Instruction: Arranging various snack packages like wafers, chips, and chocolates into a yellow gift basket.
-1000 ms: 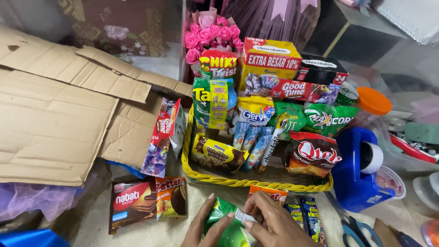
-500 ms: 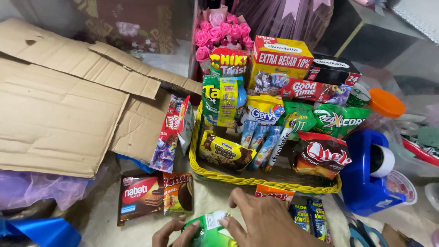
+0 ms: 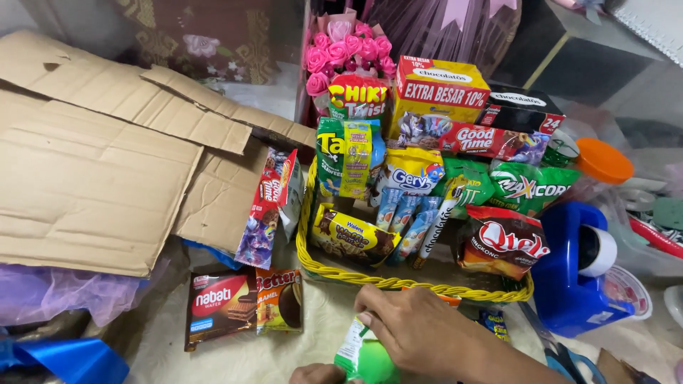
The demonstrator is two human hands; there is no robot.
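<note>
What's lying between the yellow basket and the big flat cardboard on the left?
In the head view, a red-and-purple cookie packet leans there, between the yellow basket and the cardboard.

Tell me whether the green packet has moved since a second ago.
Cannot tell. The camera shifted; the green packet remains just in front of the yellow basket, held by the right hand and left hand.

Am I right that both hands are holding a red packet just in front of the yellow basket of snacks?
Not quite: the packet is green, not red, as the head view shows. The right hand and left hand do hold it just in front of the yellow basket.
</note>
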